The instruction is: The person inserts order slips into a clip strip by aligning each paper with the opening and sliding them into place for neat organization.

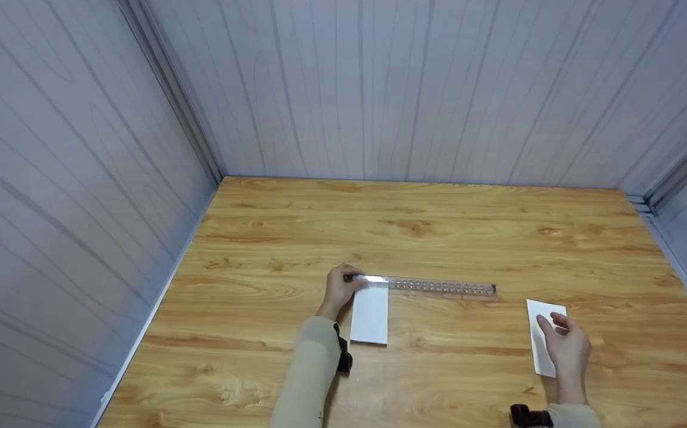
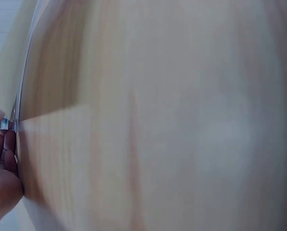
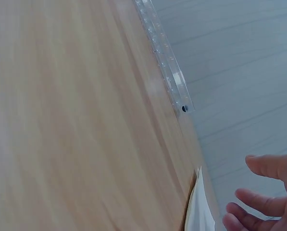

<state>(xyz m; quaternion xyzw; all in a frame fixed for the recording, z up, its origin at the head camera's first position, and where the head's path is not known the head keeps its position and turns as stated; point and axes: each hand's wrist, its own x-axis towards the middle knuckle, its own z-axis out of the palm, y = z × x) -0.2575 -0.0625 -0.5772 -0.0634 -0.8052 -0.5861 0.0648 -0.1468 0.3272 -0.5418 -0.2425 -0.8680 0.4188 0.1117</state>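
On the tabletop (image 1: 296,217), the left hand (image 1: 339,290) partly hides the ruler (image 1: 441,288).

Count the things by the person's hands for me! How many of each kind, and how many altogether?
Long, straight, clear plastic ruler: 1
White rectangular paper pieces: 2
Total: 3, counting each piece as one even if it has layers

A clear ruler (image 1: 444,288) spans the lower centre, nearly level, its left end meeting one white sheet (image 1: 369,316)'s top; a second white sheet (image 1: 538,343) sits lower right.
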